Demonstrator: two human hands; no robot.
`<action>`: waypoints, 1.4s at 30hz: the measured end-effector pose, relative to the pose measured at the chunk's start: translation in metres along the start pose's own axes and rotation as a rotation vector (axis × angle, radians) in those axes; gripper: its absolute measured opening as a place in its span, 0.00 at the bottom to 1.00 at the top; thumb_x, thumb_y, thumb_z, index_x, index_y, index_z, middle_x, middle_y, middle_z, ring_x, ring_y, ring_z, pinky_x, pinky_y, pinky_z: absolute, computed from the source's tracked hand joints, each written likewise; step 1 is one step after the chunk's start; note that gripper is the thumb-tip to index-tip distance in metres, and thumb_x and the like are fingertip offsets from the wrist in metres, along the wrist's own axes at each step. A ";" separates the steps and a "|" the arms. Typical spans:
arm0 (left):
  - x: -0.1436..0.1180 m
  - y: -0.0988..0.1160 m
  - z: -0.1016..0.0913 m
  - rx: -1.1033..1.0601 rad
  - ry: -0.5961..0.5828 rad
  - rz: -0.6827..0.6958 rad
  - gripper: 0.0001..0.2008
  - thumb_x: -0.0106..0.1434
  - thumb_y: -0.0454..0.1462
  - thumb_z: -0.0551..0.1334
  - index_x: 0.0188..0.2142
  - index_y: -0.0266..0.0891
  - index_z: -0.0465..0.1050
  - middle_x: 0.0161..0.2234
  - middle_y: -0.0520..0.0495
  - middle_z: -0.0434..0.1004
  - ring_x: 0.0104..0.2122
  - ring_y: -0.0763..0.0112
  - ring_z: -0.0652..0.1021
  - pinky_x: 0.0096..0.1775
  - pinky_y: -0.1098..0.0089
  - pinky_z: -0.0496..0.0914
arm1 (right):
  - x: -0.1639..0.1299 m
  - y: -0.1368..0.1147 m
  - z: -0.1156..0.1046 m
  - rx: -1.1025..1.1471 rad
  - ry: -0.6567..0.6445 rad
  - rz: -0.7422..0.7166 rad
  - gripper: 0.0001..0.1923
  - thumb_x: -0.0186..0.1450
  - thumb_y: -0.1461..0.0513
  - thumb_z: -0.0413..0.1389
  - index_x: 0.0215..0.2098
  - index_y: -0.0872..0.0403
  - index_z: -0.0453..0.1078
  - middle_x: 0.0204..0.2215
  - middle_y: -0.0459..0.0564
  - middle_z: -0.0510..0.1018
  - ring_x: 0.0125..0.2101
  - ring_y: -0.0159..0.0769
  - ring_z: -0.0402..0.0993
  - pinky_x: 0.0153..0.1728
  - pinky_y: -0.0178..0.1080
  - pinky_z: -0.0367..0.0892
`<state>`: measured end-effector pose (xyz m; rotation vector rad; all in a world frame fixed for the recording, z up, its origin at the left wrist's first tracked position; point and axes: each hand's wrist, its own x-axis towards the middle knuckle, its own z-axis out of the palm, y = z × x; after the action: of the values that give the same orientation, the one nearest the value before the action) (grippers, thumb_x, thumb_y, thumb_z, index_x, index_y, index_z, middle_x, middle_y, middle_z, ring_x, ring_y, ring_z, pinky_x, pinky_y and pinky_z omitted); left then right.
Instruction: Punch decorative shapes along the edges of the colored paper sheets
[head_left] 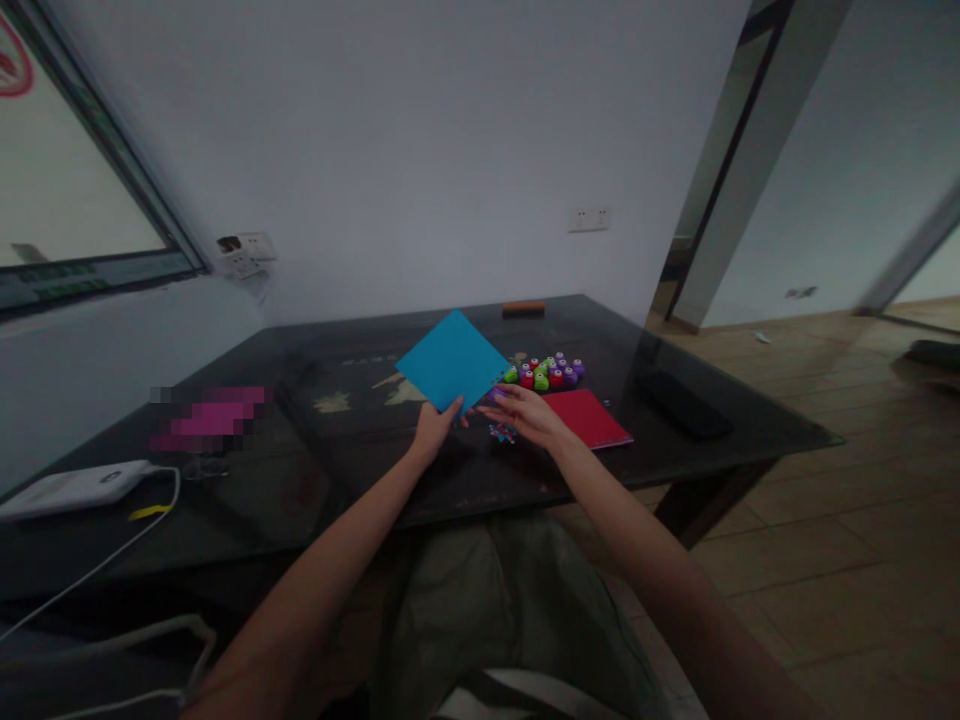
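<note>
My left hand (435, 428) pinches the lower corner of a blue square sheet of paper (454, 362), thumb on top, and holds it tilted above the table. Small dark cut-outs show along its lower right edge. My right hand (525, 413) is closed around a small purple craft punch (497, 396) at that edge; the fingers partly cover it. Beneath lies a little heap of coloured paper bits (502, 433). Just right of my hand is a stack of red paper (589, 418). Several green, red and purple punches (544, 374) stand behind it.
On the dark glossy table (360, 470), a black oblong object (684, 404) lies at the right and a brown bar (523, 308) at the back. To the left are a blurred pink item (217, 417) and a white device (82, 490) with a cable. A wall (450, 150) rises behind.
</note>
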<state>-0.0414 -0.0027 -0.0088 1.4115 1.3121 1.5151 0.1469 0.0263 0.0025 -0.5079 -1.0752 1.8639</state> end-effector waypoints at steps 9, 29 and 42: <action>-0.003 0.007 -0.001 0.039 -0.049 0.021 0.16 0.55 0.46 0.63 0.22 0.34 0.75 0.24 0.39 0.79 0.20 0.69 0.72 0.24 0.71 0.63 | 0.003 0.003 -0.006 0.015 0.086 -0.034 0.16 0.52 0.69 0.64 0.37 0.57 0.67 0.33 0.51 0.79 0.36 0.37 0.79 0.40 0.35 0.74; -0.003 0.004 0.000 0.042 -0.050 0.033 0.15 0.53 0.45 0.64 0.25 0.34 0.75 0.20 0.43 0.77 0.19 0.68 0.72 0.24 0.70 0.64 | -0.001 0.003 0.000 0.003 0.087 -0.035 0.19 0.51 0.66 0.65 0.38 0.55 0.64 0.32 0.50 0.79 0.35 0.38 0.79 0.41 0.39 0.73; -0.004 0.006 0.000 0.067 -0.054 0.054 0.14 0.54 0.45 0.64 0.26 0.34 0.74 0.18 0.44 0.76 0.17 0.70 0.70 0.23 0.71 0.63 | -0.001 0.004 0.002 -0.010 0.097 -0.050 0.18 0.51 0.65 0.65 0.37 0.54 0.64 0.31 0.47 0.78 0.34 0.37 0.79 0.40 0.40 0.73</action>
<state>-0.0401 -0.0080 -0.0045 1.5317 1.3121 1.4694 0.1436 0.0237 0.0007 -0.5667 -1.0244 1.7731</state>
